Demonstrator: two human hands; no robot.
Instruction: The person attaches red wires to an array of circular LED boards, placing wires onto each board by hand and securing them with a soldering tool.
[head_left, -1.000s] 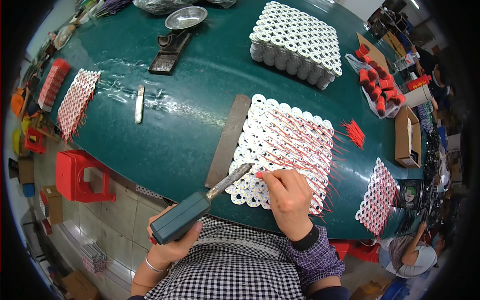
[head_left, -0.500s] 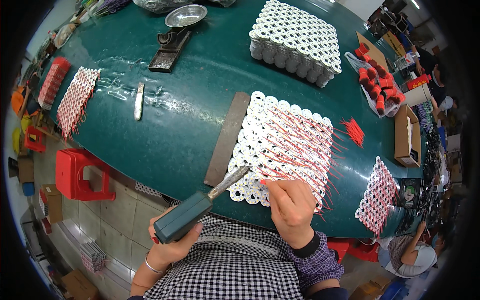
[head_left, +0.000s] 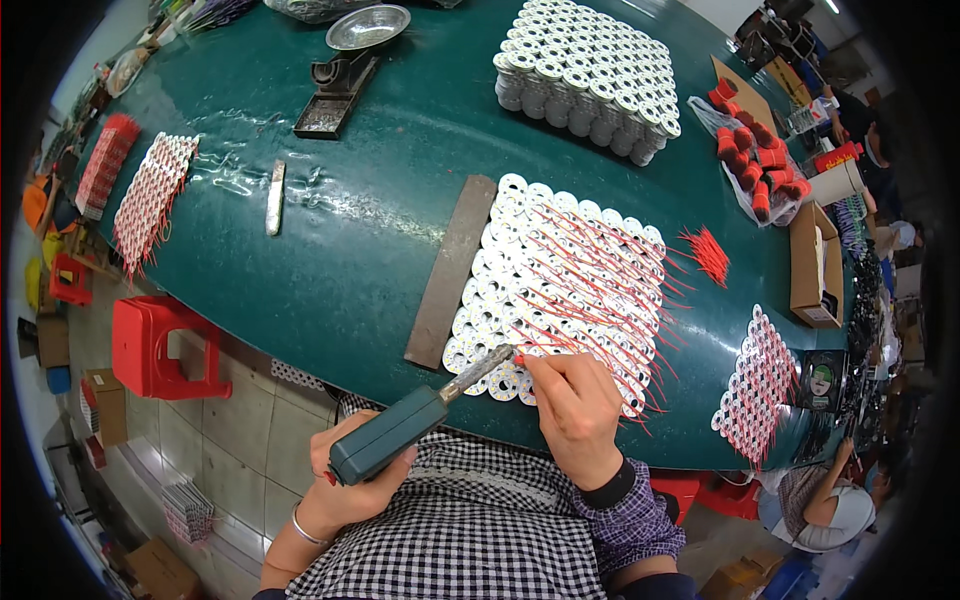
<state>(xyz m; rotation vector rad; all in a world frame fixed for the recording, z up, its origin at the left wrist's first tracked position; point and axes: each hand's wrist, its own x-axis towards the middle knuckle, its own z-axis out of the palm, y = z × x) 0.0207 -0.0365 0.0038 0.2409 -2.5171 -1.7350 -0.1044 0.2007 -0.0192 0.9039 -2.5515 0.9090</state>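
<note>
My left hand (head_left: 360, 495) is closed round the dark green handle of a soldering iron (head_left: 388, 436). Its metal tip reaches up and right to the near rows of a sheet of round white circuit boards (head_left: 490, 285). Close beside that tip, my right hand (head_left: 578, 415) pinches a short red wire (head_left: 519, 359); most of the wire is hidden by the fingers. Many thin red wires (head_left: 600, 285) trail rightward over the sheet from boards in the middle and right. A flat brown bar (head_left: 450, 275) lies along the sheet's left edge.
A tall stack of white board sheets (head_left: 590, 80) stands behind. To the right lie loose red wires (head_left: 708, 256), bagged red wire bundles (head_left: 755, 165), a cardboard box (head_left: 815, 265) and a wired sheet (head_left: 755, 390). A metal dish (head_left: 368, 28) stands far left of centre.
The soldering iron's tip has moved slightly right and down, meeting the wire end at my right fingertips. My right hand has shifted a little left; both hands keep their hold.
</note>
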